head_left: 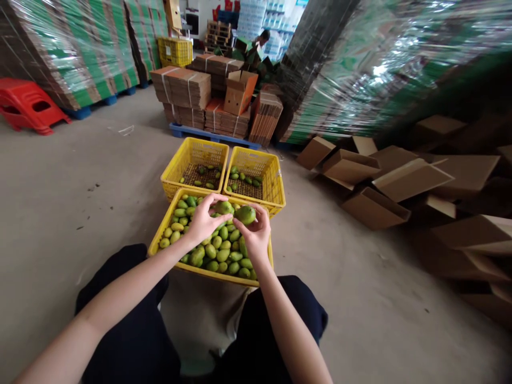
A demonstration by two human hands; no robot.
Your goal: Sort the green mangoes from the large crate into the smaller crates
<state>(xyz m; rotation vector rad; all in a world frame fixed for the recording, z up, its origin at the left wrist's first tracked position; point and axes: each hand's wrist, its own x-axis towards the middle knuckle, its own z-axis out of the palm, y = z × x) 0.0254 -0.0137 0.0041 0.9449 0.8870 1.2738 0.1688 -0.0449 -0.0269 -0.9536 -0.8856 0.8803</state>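
Between the thumb and fingers of my left hand [202, 220] is a green mango [223, 207]. My right hand [260, 232] grips a second, darker green mango [245, 214] from its right side. Both hands are raised over a yellow crate [157, 238], full of green and yellowish mangoes [223, 255], which stands right in front of my knees. Behind it are two more yellow crates, the left one [172, 173] and the right one [276, 184], each with a few mangoes at the bottom.
Flattened cardboard stacks [188, 88] sit on a blue pallet [192, 132] ahead. Loose open boxes [372, 208] are piled on the right. A red stool [30, 104] stands at left, near wrapped pallet loads [88, 48]. One person [262, 40] is in the background.
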